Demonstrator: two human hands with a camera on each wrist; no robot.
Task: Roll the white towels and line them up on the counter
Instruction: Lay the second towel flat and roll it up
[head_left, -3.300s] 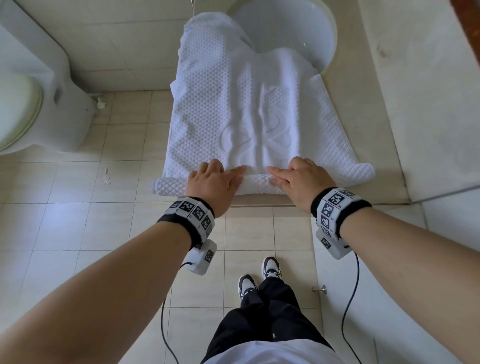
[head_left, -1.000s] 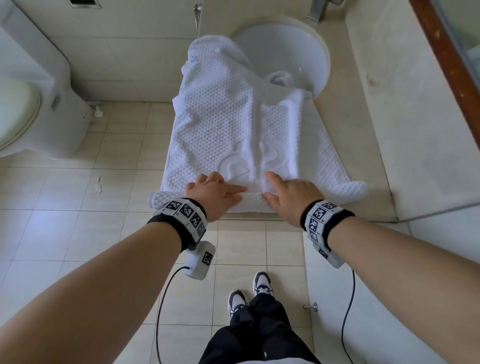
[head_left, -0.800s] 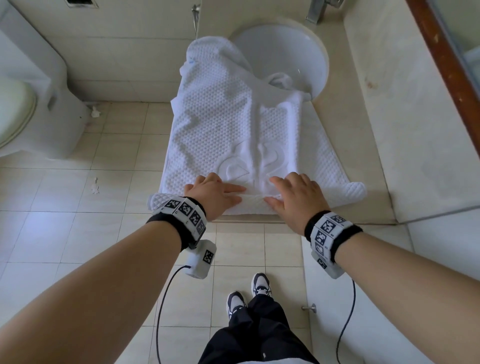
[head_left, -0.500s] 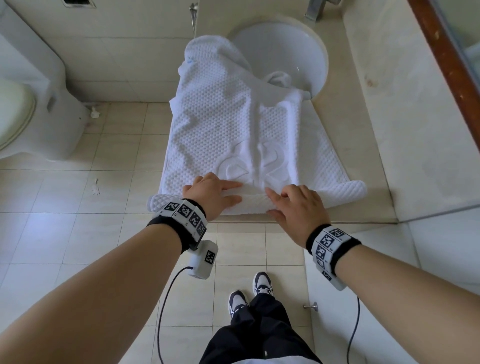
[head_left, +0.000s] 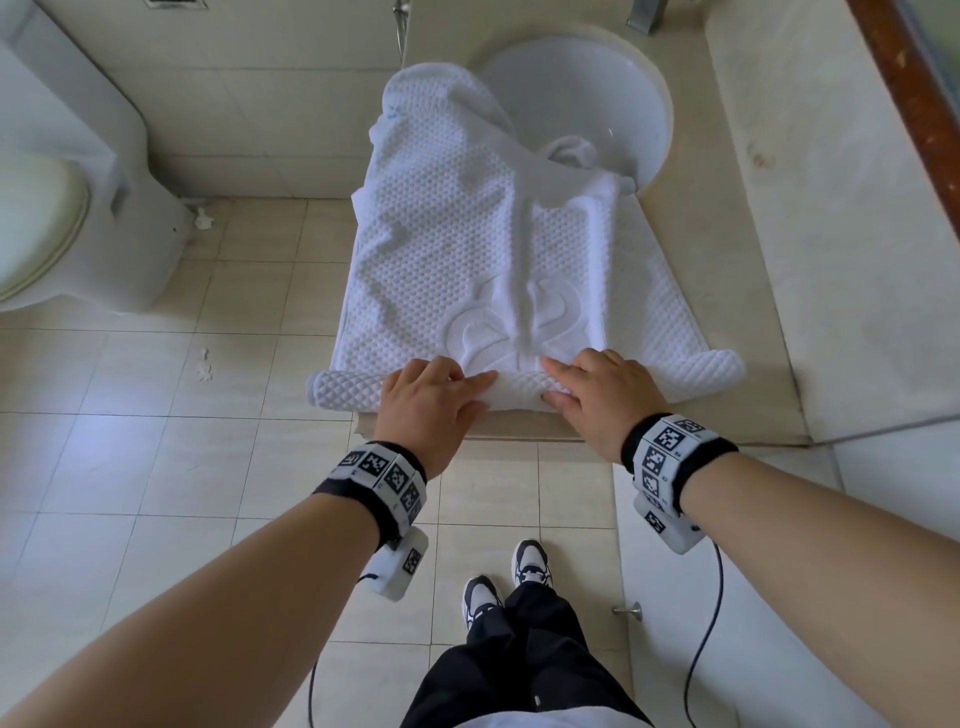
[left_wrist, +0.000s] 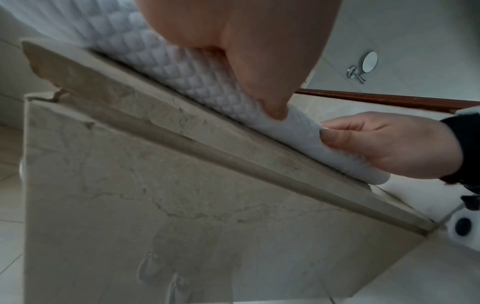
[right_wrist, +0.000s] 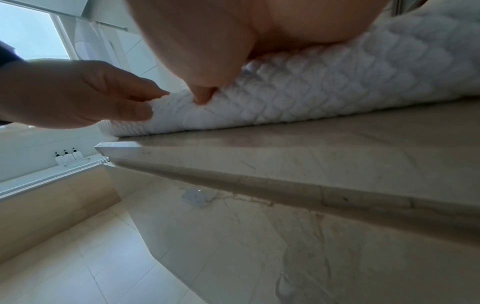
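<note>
Now re-gripped: right hand (head_left: 605, 397) back on the rolled edge, thumb under, fingers over; left hand (head_left: 431, 402) pinching same roll. White towel (head_left: 483, 260) mid-frame on counter (head_left: 727, 291), far end sagging into sink (head_left: 582, 93). Roll barely started, mostly flat.

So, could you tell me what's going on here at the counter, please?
A person is rolling a white towel on the counter. Both hands sit on the roll at the near edge: the left hand and right hand pinch it with thumbs underneath. Only a short part is rolled; most of the towel lies flat, its far end drooping into the sink.
</note>
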